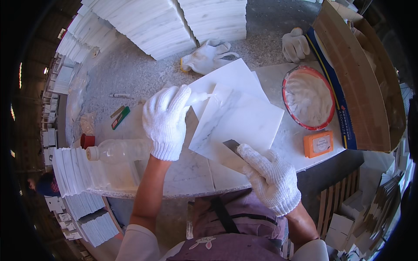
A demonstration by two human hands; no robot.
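Observation:
My left hand (164,124), in a white knit glove, grips a small white squeeze bottle (198,97). The bottle's thin nozzle points at the upper left corner of a square white marble tile (241,119) with grey veins. Beneath that tile, turned at an angle, lies another white tile (237,71). My right hand (272,179), gloved the same way, is closed around a scraper with a flat dark metal blade (231,145). The blade is over the tile's near edge; whether it touches the surface I cannot tell. The scraper's handle is hidden in my fingers.
A red-rimmed bowl of white powder (308,96), an orange block (318,144) and a cardboard box (355,74) stand right. Loose gloves (207,57) and tile stacks (143,24) are at the back. A clear plastic bottle (119,150) and green box (121,118) lie left.

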